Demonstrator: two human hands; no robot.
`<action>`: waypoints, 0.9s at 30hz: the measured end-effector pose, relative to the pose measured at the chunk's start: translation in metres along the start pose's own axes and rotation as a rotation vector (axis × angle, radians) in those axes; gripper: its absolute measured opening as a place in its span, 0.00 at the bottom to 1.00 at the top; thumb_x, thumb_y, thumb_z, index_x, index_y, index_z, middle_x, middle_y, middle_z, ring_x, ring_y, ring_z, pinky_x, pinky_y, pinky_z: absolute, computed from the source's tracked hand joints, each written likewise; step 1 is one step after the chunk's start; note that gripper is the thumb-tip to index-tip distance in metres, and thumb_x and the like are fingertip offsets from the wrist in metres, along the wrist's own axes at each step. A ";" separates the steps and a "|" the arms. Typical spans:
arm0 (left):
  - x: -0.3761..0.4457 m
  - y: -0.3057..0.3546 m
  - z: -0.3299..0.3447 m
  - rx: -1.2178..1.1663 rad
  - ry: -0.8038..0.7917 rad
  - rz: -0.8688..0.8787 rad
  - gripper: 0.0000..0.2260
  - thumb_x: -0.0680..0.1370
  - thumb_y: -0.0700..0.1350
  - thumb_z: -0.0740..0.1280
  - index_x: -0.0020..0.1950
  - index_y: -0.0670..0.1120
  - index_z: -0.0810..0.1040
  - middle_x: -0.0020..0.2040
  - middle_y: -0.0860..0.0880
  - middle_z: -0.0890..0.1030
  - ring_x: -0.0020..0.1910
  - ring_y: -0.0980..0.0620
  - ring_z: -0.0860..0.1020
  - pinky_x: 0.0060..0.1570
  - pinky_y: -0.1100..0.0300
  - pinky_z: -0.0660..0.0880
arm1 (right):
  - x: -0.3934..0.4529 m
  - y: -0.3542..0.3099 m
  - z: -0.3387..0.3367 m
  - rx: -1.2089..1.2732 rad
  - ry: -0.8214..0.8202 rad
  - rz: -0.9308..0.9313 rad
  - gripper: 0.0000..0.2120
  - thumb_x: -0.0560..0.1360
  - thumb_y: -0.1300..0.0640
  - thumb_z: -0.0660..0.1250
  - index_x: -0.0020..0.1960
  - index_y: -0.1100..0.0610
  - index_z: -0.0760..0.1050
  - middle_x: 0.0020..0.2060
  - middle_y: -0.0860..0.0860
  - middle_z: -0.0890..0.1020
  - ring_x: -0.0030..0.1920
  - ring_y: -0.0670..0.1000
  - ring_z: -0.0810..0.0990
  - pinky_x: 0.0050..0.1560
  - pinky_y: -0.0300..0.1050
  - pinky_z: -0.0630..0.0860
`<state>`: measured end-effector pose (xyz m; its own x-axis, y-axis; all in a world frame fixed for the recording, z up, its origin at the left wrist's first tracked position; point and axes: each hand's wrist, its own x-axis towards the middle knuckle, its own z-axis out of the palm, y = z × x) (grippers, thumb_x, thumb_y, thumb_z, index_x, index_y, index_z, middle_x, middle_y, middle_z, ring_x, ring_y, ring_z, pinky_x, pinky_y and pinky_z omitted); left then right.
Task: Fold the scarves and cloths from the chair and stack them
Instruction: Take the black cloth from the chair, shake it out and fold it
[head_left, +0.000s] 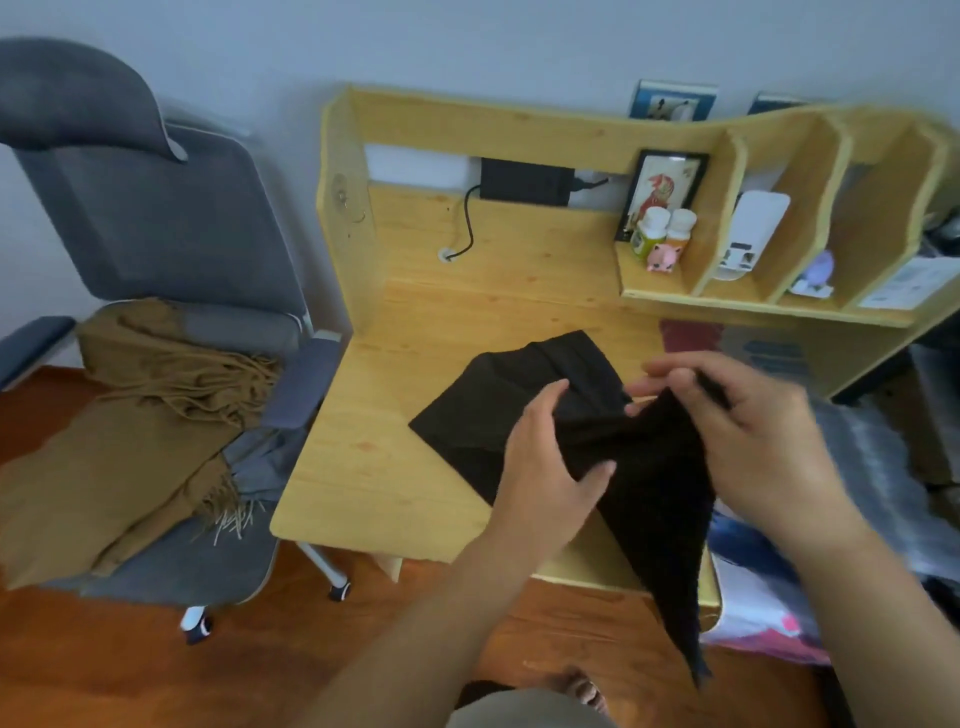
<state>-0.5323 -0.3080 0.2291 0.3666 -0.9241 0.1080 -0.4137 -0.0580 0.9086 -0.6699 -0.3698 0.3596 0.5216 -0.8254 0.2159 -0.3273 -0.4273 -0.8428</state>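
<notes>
A black cloth (498, 405) lies partly on the wooden desk (374, 467), one end hanging off the front edge toward the floor. My left hand (545, 457) grips a bunched part of it over the desk's middle. My right hand (753, 415) pinches its upper edge just to the right. On the grey office chair (171, 228) at the left lies a brown fringed scarf (130, 415), draped over seat and armrest, with a grey cloth (260, 467) partly under it.
The desk's back shelf (753, 306) holds a framed picture (665, 187), two small bottles (660, 228) and a pink figurine (662, 257). A black box with a cable (524, 182) sits at the back. Reddish and bluish folded cloths (691, 335) lie under the shelf. Bags (769, 597) stand at the right.
</notes>
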 end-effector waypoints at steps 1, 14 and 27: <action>0.017 -0.013 0.010 0.065 0.066 -0.070 0.37 0.76 0.50 0.75 0.79 0.56 0.59 0.75 0.57 0.67 0.74 0.58 0.66 0.75 0.54 0.67 | 0.003 -0.009 -0.011 0.040 0.040 0.022 0.10 0.81 0.56 0.61 0.55 0.52 0.81 0.46 0.45 0.87 0.49 0.45 0.86 0.55 0.43 0.81; 0.149 -0.016 -0.071 -0.127 0.149 -0.464 0.11 0.83 0.37 0.59 0.56 0.45 0.81 0.51 0.44 0.83 0.54 0.41 0.81 0.54 0.50 0.77 | 0.067 0.018 -0.207 0.497 1.002 -0.018 0.13 0.84 0.58 0.55 0.42 0.58 0.71 0.34 0.45 0.81 0.29 0.46 0.73 0.34 0.41 0.71; 0.150 0.008 -0.197 0.849 0.013 -0.061 0.02 0.81 0.42 0.67 0.50 0.45 0.79 0.45 0.47 0.79 0.50 0.40 0.80 0.41 0.52 0.71 | 0.120 0.035 -0.151 -0.629 0.688 0.247 0.16 0.81 0.56 0.55 0.55 0.59 0.81 0.53 0.63 0.82 0.55 0.66 0.78 0.53 0.56 0.74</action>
<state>-0.3165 -0.3722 0.3322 0.4157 -0.9062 0.0780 -0.8759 -0.3757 0.3027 -0.7375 -0.5401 0.4302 -0.1293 -0.8685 0.4786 -0.8324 -0.1672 -0.5284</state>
